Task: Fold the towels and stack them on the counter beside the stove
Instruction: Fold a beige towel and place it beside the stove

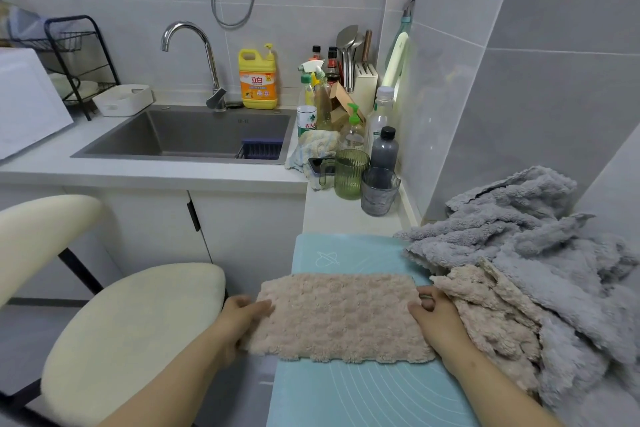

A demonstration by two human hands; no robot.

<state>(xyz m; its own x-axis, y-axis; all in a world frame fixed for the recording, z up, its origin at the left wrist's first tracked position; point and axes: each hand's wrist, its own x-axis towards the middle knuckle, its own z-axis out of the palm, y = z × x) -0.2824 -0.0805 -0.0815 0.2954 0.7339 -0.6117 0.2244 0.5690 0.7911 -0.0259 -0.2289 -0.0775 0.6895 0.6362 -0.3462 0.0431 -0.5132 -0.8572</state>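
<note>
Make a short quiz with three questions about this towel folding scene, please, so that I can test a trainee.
1. True or false: the beige towel lies spread flat on the blue mat.
2. Where is the pile of unfolded towels? A) to the left of the beige towel; B) to its right; C) on top of it.
3. Short answer: which ends of the beige towel do the left hand and the right hand hold?

Key
1. True.
2. B.
3. The left hand holds the left end and the right hand holds the right end.
</note>
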